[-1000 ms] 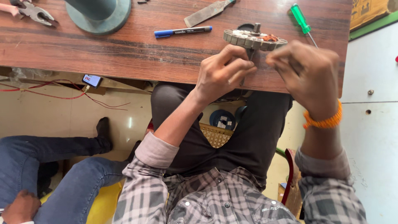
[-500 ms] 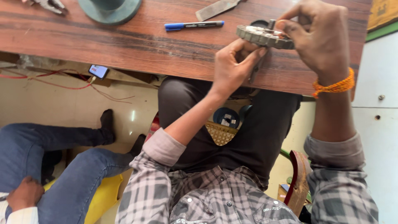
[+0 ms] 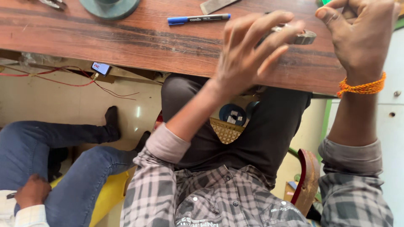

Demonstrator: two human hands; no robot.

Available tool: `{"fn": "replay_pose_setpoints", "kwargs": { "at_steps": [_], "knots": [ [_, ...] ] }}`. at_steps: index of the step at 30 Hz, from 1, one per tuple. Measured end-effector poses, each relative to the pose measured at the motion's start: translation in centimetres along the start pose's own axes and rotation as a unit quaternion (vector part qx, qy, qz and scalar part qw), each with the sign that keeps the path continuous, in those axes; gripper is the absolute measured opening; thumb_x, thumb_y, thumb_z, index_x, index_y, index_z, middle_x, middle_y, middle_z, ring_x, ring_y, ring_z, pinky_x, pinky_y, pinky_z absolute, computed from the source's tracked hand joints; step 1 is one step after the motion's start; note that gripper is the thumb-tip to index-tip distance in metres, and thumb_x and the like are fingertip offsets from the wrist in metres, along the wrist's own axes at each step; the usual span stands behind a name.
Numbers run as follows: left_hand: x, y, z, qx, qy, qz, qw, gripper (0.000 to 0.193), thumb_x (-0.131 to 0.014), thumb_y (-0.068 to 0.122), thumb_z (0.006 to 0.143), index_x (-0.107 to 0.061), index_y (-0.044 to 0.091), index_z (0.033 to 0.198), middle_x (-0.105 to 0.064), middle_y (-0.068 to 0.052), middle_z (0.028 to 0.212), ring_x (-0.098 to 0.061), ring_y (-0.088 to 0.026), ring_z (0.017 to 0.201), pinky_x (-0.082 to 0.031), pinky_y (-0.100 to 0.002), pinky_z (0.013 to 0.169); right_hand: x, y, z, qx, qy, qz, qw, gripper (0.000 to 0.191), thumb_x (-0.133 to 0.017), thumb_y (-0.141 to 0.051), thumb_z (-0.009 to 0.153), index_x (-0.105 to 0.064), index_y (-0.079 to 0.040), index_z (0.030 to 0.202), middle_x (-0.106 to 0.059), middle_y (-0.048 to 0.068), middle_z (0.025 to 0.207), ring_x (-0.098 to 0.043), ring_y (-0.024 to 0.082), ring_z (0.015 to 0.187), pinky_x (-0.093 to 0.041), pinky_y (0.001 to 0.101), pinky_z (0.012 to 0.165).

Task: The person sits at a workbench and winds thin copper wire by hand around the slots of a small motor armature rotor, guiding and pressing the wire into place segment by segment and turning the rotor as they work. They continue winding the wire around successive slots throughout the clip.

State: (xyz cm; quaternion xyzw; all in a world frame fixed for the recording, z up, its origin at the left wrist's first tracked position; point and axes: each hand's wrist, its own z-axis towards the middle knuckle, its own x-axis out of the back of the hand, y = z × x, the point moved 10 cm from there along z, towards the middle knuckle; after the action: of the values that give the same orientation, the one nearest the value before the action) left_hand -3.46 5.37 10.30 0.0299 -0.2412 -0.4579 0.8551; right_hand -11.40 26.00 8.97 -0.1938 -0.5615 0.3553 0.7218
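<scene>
My left hand (image 3: 246, 54) is raised over the table edge with its fingers spread, and the fingertips rest on a round grey metal part (image 3: 302, 37) lying on the wooden table (image 3: 147, 42). Most of that part is hidden behind the fingers. My right hand (image 3: 357, 35), with an orange thread band on the wrist, hovers just right of the part. Its thumb sticks out and its fingers curl out of sight at the top edge. I cannot see whether it holds anything.
A blue marker pen (image 3: 198, 19), a green-grey round base (image 3: 110, 6), a flat metal file (image 3: 216, 5) and pliers (image 3: 52, 3) lie further back on the table. Red wires (image 3: 63, 80) hang under it. Another person in jeans (image 3: 46, 155) sits at lower left.
My left hand has lifted off the part's rim and spread its fingers over it. My right hand has let go of the part and moved right. The view has moved closer.
</scene>
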Motion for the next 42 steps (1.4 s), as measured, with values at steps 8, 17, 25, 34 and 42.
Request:
{"fn": "replay_pose_setpoints", "kwargs": {
  "at_steps": [8,17,25,34,42],
  "knots": [
    [-4.6,-4.6,0.3,-0.040,-0.194,-0.173,0.965,0.044,-0.084,0.017,0.095,-0.064,0.017,0.135,-0.068,0.003,0.127,-0.061,-0.020,0.110,-0.057,-0.033,0.101,2.1,-5.2,-2.4,-0.035,-0.057,0.034,0.997,0.006,-0.075,-0.003,0.104,-0.073,0.002,0.106,-0.069,0.003,0.087,-0.060,0.002,0.075,-0.046,0.0186,0.066],
    [-4.7,-5.5,-0.2,0.006,-0.199,-0.211,0.957,0.049,-0.087,0.018,0.094,-0.064,0.019,0.137,-0.071,0.005,0.121,-0.060,-0.021,0.104,-0.057,-0.033,0.097,-3.2,-6.8,-5.8,0.066,-0.067,-0.035,0.995,0.007,-0.081,-0.004,0.100,-0.074,-0.002,0.104,-0.074,0.010,0.090,-0.069,0.010,0.076,-0.051,0.0258,0.067],
    [-2.5,-0.7,-2.0,-0.146,-0.157,-0.005,0.977,0.058,-0.077,0.019,0.092,-0.057,0.029,0.146,-0.054,0.003,0.146,-0.050,-0.021,0.130,-0.042,-0.038,0.110,-6.1,-3.2,-7.3,0.064,-0.018,0.075,0.995,0.007,-0.074,-0.001,0.102,-0.071,-0.002,0.108,-0.067,0.005,0.079,-0.063,0.009,0.069,-0.049,0.0271,0.066],
    [-2.8,-0.4,-3.6,-0.151,-0.165,0.022,0.974,0.020,-0.077,0.015,0.093,-0.072,0.011,0.112,-0.062,0.004,0.129,-0.060,-0.013,0.110,-0.050,-0.033,0.091,-2.4,-5.0,-7.8,0.061,-0.055,-0.016,0.997,0.012,-0.085,-0.006,0.093,-0.075,0.000,0.098,-0.066,0.006,0.080,-0.049,0.009,0.060,-0.038,0.0273,0.057],
    [-2.4,-2.5,-3.4,0.079,-0.075,-0.116,0.987,0.015,-0.079,0.015,0.094,-0.066,0.010,0.097,-0.071,0.001,0.104,-0.068,-0.013,0.071,-0.054,-0.028,0.065,-1.3,-10.3,-3.7,0.221,0.021,-0.066,0.973,0.013,-0.083,0.003,0.099,-0.070,0.004,0.095,-0.072,0.011,0.088,-0.061,0.015,0.072,-0.045,0.0276,0.065]
  ]
}}
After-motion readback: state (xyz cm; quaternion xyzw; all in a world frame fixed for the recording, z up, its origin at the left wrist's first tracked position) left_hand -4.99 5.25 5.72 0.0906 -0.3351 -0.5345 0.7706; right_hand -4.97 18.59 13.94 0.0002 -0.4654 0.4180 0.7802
